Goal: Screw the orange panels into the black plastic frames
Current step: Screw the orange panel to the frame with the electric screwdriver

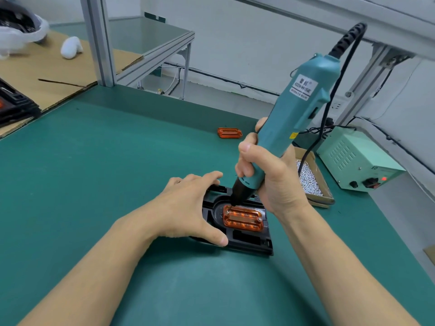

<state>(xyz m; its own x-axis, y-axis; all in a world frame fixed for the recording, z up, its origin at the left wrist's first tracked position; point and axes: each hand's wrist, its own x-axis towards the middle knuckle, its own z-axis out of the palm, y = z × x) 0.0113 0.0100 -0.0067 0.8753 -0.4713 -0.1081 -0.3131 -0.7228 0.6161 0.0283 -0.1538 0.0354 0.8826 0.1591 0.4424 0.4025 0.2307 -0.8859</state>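
Right hand [270,175] fingers grasping teal plastic screwdriver [294,118], bit on glossy ribbed orange panel [243,218] at its 10 o'clock corner, left hand [188,208] fingers spread flat, pressing matte black frame [247,241], green tabletop [94,172]

Just one view here, head-mounted, looking forward and down over a green bench [94,172] from close range. Wide lens, so edges bow a bit. Both forearms coming in from the bottom, left hand [188,208] and right hand [266,175] near frame centre. Far wall and a second table [150,36] up top. No other view to overlap.
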